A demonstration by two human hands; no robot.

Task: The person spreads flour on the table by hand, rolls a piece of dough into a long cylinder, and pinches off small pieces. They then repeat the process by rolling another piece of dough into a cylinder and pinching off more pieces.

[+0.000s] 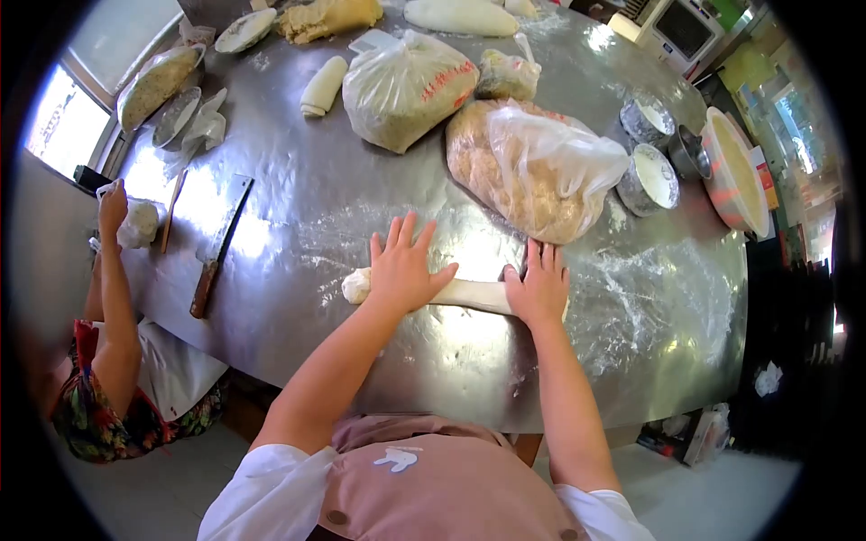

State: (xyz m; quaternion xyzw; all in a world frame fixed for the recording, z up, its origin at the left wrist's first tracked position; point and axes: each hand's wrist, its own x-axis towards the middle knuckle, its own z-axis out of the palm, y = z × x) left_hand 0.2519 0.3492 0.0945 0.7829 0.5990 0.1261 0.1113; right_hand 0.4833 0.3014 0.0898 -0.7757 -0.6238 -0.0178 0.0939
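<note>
A long pale roll of dough (pixel 476 295) lies crosswise on the metal table in front of me. My left hand (pixel 406 269) rests on it near its knobbly left end, palm down with fingers spread. Over the right end lies my right hand (pixel 538 288), its fingers stretched forward and the thumb out to the side. Both palms hide parts of the roll. Just beyond my right fingertips is a large clear bag of brown crumbly filling (pixel 523 171).
The floured metal table (pixel 361 198) holds a cleaver (pixel 221 248), a thin wooden stick (pixel 173 212), a bag of greenish filling (pixel 408 90) and another dough roll (pixel 323 87). Bowls of white powder (pixel 654 178) and a large basin (pixel 735 171) stand right. At left, a co-worker's hand (pixel 112 212) is near dough.
</note>
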